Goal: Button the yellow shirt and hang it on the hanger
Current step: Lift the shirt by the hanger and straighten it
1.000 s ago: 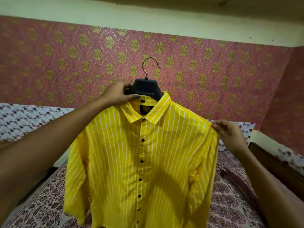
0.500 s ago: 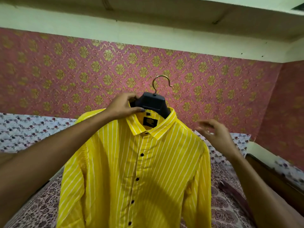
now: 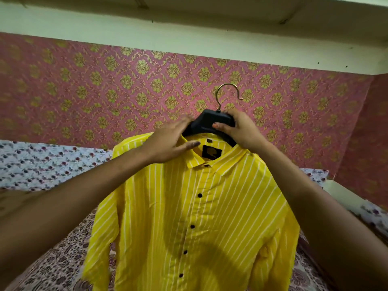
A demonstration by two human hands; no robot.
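The yellow white-striped shirt (image 3: 210, 223) hangs buttoned on a black hanger (image 3: 206, 120) with a gold hook (image 3: 228, 92), held up in front of the wall. My right hand (image 3: 240, 131) grips the hanger's black neck from the right, thumb on its front. My left hand (image 3: 173, 142) lies with straight, spread fingers over the left side of the collar and the hanger's left shoulder, slightly blurred. Black buttons run down the closed placket. A dark label shows inside the collar.
A bed with a patterned bedspread (image 3: 54, 267) lies below the shirt. Floral pillows or bedding (image 3: 42, 162) run along the pink and gold wallpapered wall (image 3: 105, 91). A dark wooden bed edge sits at the lower right.
My right hand left the shirt's shoulder, rose and took hold of the hanger's neck. My left hand loosened its grip there and now lies flat on the collar. The shirt shifted right.
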